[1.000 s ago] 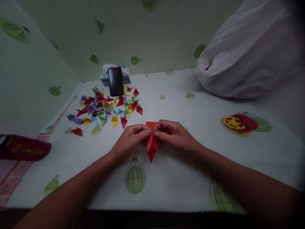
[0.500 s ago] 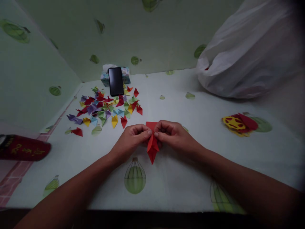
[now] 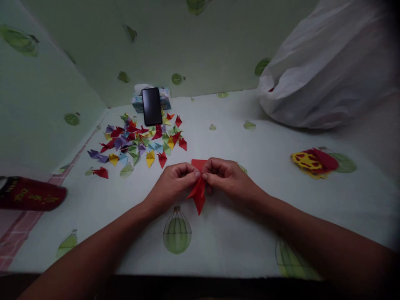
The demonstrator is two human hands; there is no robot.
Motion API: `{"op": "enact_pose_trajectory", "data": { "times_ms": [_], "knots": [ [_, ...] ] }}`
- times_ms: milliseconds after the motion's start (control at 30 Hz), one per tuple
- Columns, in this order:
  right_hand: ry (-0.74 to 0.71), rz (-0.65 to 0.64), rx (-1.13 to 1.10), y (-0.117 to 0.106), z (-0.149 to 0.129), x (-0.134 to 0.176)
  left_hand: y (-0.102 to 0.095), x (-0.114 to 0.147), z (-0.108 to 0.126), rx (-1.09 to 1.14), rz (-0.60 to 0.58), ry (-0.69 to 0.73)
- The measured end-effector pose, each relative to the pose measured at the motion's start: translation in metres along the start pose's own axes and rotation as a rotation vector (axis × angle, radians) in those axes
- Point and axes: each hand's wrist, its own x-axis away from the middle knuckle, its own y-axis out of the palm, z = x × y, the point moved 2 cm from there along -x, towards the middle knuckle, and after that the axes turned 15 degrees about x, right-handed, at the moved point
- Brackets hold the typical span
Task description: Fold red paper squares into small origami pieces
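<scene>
A partly folded red origami paper (image 3: pixel 198 197) is held in the middle of the table, its pointed end toward me and a flat square end beyond my fingers. My left hand (image 3: pixel 175 180) pinches it from the left between thumb and forefinger. From the right, my right hand (image 3: pixel 229 177) grips the same paper, thumb and fingertips nearly meeting the left ones. The fingers cover the paper's middle folds. Beyond my left hand lies a loose pile of small folded paper cranes (image 3: pixel 134 141) in red, yellow, purple, green and blue.
A dark phone (image 3: pixel 152 106) leans on a tissue box (image 3: pixel 166 98) behind the pile. At the left edge lies a red cylindrical container (image 3: pixel 34 194). A large white plastic bag (image 3: pixel 312 83) fills the back right, with yellow and red cut-out pieces (image 3: pixel 312 161) in front of it.
The red paper's lower part has opened out, with one flap now sticking out to the left. Both hands have stayed almost in place.
</scene>
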Motion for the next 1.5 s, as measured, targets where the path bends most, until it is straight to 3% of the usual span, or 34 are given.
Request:
{"op": "enact_pose_trajectory", "data": {
  "times_ms": [467,1067,1200,1367,1500],
  "knots": [
    [-0.008,0.012,0.007,0.0,0.001,0.0,0.001,0.001,0.005,-0.117,-0.006,0.104],
    [0.005,0.002,-0.029,0.0,0.001,0.0,0.0,0.004,0.013,-0.46,-0.027,0.357],
    [-0.014,-0.011,-0.006,0.0,0.001,0.0,0.0,0.004,0.013,-0.395,-0.019,0.296],
    [-0.063,-0.008,0.014,-0.001,0.001,-0.001,-0.004,0.0,0.002,-0.021,-0.061,0.054],
    [-0.08,-0.02,0.001,-0.001,0.001,-0.002,-0.007,-0.003,-0.004,0.16,-0.062,-0.042]
  ]
}}
